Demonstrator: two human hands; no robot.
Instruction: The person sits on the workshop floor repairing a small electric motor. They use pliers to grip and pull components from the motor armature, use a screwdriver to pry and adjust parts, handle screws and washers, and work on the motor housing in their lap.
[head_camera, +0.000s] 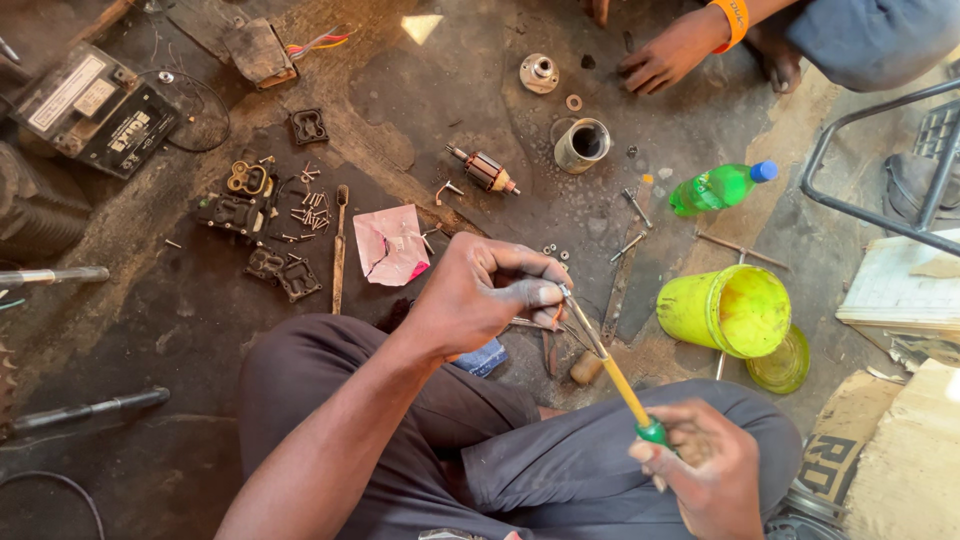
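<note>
Screwdriver (610, 372) clamped in right grip (700, 465), left grip (480, 295) pinching its tip, yellow bucket (725, 310) beside

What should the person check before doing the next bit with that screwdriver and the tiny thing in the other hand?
1. Grip on the screwdriver: the right hand wraps its green and yellow handle. Ok.
2. Tip on the small part: the tip reaches the left hand's fingertips, but what they pinch is too small to see. Cannot tell.
3. Fingers away from the tip: they sit right at it, so a slip might poke them. Not ok.
4. Loose screws lie scattered on the dirty floor, easy to lose. Not ok.
5. Another person's hand rests on the floor far from the tool. Ok.
</note>
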